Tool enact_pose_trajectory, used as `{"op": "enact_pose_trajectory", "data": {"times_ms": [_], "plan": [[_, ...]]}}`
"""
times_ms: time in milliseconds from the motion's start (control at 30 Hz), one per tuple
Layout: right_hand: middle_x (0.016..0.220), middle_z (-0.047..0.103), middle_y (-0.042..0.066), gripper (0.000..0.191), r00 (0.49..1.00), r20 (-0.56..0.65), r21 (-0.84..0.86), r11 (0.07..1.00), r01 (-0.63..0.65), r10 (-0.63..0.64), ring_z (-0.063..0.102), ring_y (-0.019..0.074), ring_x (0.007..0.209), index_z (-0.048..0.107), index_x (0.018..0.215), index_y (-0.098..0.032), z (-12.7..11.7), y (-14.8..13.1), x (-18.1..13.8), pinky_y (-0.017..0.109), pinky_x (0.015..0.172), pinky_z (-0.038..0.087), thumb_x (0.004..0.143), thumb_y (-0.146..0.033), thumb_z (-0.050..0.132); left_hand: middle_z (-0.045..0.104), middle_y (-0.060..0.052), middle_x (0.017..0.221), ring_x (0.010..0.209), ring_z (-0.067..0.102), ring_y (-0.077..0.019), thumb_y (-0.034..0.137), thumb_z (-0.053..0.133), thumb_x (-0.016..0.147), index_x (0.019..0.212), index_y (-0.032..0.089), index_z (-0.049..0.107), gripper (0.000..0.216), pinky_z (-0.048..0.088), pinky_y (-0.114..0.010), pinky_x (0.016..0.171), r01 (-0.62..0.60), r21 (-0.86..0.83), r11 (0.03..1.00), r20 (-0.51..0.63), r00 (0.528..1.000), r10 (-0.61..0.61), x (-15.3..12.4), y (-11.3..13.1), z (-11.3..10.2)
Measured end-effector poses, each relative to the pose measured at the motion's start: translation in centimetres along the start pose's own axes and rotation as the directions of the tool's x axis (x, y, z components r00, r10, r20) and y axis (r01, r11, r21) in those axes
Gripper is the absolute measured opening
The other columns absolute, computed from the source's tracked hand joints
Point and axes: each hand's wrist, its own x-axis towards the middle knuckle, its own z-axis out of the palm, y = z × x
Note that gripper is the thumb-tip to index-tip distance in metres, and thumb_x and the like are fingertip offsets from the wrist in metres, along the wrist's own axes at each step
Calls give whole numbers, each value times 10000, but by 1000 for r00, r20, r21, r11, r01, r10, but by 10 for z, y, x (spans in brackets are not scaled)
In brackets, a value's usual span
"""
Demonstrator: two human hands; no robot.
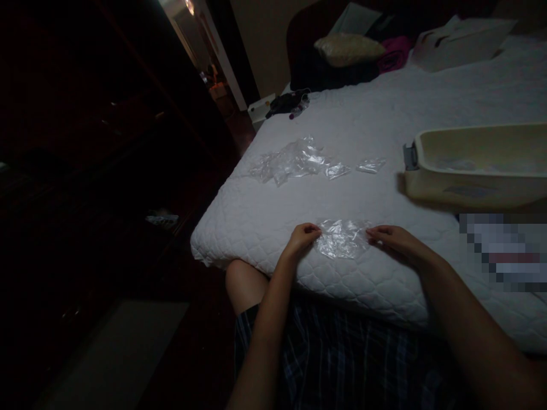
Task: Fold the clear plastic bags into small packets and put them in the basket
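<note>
A small clear plastic bag (342,238) lies flat on the white quilted mattress (354,148) near its front corner. My left hand (301,238) has its fingers curled and pinched on the bag's left edge. My right hand (395,239) has its fingers pressed together on the bag's right edge. Farther back on the mattress lies a loose heap of clear plastic bags (290,162), with two small separate bags (371,165) to its right.
A cream plastic bin (474,191) sits at the right on the mattress. Pillows, dark clothes and a white bag (461,42) lie at the head of the bed. Dark furniture (106,142) stands at the left, with a rug (119,353) on the floor.
</note>
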Motion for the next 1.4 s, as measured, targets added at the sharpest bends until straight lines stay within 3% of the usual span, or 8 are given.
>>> {"op": "enact_pose_trajectory", "data": {"times_ms": [100,200,333,433,667,1000,1200,1400], "plan": [[533,573,19,457,993,32,-49,993,-109,110,346,60,378,681,702,-180,0,-4,-1,225,330,229,660,-635,704,591,12,619,571,489,-77,351,815,552,706,119,664,317,335,-211,546,-1,-11,1000,10,1000,1,0,-1,-2],[549,576,15,463,985,45,-64,984,-165,168,355,62,393,678,724,-178,0,-5,-1,225,343,235,645,-633,715,591,13,627,583,494,-81,351,811,559,701,120,659,310,346,-217,563,-5,-5,1000,9,1000,5,2,-3,-2],[694,650,38,423,994,72,41,996,-80,76,539,119,560,674,730,-201,0,0,1,248,478,415,564,-570,798,581,17,628,590,491,-82,359,805,566,702,126,653,309,348,-220,575,-22,-13,1000,20,1000,22,2,-3,-2],[709,646,40,432,998,67,35,999,5,-8,582,151,649,663,715,-205,1,5,1,275,580,469,543,-574,810,583,14,637,593,490,-79,375,815,548,698,129,648,333,345,-215,569,-26,-19,999,11,1000,26,1,-3,-2],[725,639,30,436,997,-3,43,996,74,-74,582,164,669,655,732,-211,3,11,2,301,624,489,570,-592,790,623,-13,699,599,521,-85,413,821,571,778,126,672,384,362,-218,557,8,-52,999,29,1000,-6,1,-9,-3],[819,681,76,472,998,-30,21,998,53,-52,606,186,701,691,825,-203,4,6,-2,311,596,490,576,-593,788,640,-6,705,668,555,-104,284,788,621,740,131,674,224,418,-245,681,-104,6,995,3,995,104,2,-14,-3],[763,674,65,453,990,-24,-169,977,130,-136,590,191,685,692,785,-194,5,4,-4,315,610,461,605,-605,756,629,-6,709,662,538,-100,310,772,640,749,128,679,231,398,-235,656,-138,28,990,12,990,137,2,-15,-4],[733,667,63,441,974,-50,-281,939,198,-221,580,192,667,662,742,-183,4,6,-5,310,598,432,670,-617,691,642,-21,752,661,545,-102,413,799,628,822,126,693,362,398,-246,642,-58,-61,996,60,996,62,2,-15,-6]]}}
